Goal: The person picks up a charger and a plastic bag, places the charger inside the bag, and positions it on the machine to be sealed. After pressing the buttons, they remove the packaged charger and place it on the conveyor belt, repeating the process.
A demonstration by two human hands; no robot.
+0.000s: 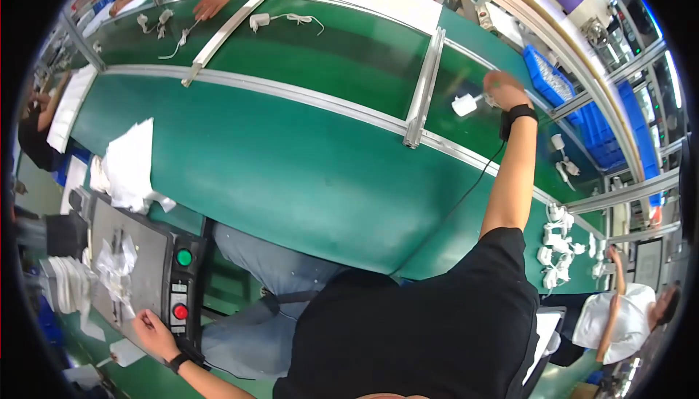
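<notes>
My right hand (507, 91), smeared by motion, reaches over the green belt at the far right. Just left of its fingers lies a white power adapter (464, 105); its white cable runs up to the hand, and whether the fingers grip it cannot be made out. At the lower left, my left hand (154, 335) hangs by the edge of a grey machine plate (149, 253), fingers loosely bent and a little apart, nothing visible in them. Close by, crumpled clear plastic bags (116, 271) lie on that plate. Both wrists wear black bands, the right one with a dark cord.
A control box (186, 282) has green and red buttons. White sheets or bags (131, 162) lie on the green table (291, 173). Metal rails (426, 89) cross the belt. More adapters (557, 246) sit at right, by a blue bin (547, 78). Other people work at left, right and far side.
</notes>
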